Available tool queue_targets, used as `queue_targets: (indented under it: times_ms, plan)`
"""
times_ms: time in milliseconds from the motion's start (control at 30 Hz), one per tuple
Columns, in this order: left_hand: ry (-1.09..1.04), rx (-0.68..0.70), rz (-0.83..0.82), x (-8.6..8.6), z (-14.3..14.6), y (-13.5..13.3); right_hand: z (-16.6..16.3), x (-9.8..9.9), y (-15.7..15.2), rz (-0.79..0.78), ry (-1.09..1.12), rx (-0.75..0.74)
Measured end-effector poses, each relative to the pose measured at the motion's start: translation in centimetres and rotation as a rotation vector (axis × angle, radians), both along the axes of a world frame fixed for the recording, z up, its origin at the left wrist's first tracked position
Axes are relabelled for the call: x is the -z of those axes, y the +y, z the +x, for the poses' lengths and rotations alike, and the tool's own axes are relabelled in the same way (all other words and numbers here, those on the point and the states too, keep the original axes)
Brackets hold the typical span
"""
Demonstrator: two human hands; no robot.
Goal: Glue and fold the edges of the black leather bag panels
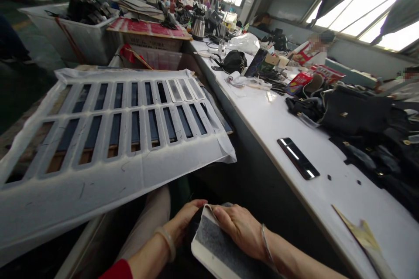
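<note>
Low in the head view, both my hands hold a flat piece (218, 248) with a grey felt-like face and a white edge, resting over my lap. My right hand (240, 226) lies on top of its far end with fingers curled over the edge. My left hand (183, 222), a pale bangle on its wrist, grips the same end from the left side, its fingers closed around it. A large white template sheet (108, 139) with rows of long slots lies to my left, dark strips showing through the slots.
A long white table (327, 183) runs on my right with a black phone (297, 158), heaps of black bags (360, 117), a tan card piece (360, 233), a kettle (198, 28). White bins (75, 35) stand far left. Other people sit at the far right.
</note>
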State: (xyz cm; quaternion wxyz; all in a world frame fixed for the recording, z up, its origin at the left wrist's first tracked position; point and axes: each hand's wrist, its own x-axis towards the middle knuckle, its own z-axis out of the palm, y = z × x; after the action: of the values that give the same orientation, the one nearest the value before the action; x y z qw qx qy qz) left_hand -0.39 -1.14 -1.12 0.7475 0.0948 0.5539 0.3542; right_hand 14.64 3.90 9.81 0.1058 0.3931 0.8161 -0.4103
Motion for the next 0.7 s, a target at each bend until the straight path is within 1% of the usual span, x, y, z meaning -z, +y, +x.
queue_targets:
  times_ms: [100, 167, 200, 233, 300, 400, 467, 567, 700]
  plan:
    - [0.075, 0.168, 0.092, 0.1, -0.9, 1.1, -0.4, -0.6, 0.0, 0.07, -0.066, -0.04]
    - [0.193, 0.287, 0.19, -0.5, -2.2, 2.3, -0.6, -1.1, -0.2, 0.117, -0.103, -0.048]
    - [0.271, 0.333, 0.248, -1.1, -2.9, 3.0, -0.7, -1.3, -0.2, 0.129, -0.122, -0.049]
    - [0.344, 0.369, 0.314, -2.0, -3.6, 3.7, -0.6, -1.5, -0.3, 0.133, -0.137, -0.048]
    - [0.429, 0.468, 0.439, -4.3, -4.5, 4.9, -0.3, -1.8, -0.5, 0.121, -0.15, -0.041]
    - [0.457, 0.73, 0.572, -8.2, -4.6, 5.9, 0.8, -2.1, -0.7, 0.097, -0.13, -0.03]
    - [0.497, 0.895, 0.625, -10.4, -4.0, 6.2, 2.0, -2.2, -0.9, 0.079, -0.112, -0.027]
    - [0.569, 1.061, 0.653, -12.3, -3.0, 6.5, 4.1, -2.6, -1.0, 0.017, -0.102, -0.007]
    - [0.604, 1.203, 0.643, -13.6, -1.9, 7.1, 7.4, -3.1, -1.6, -0.053, -0.129, 0.02]
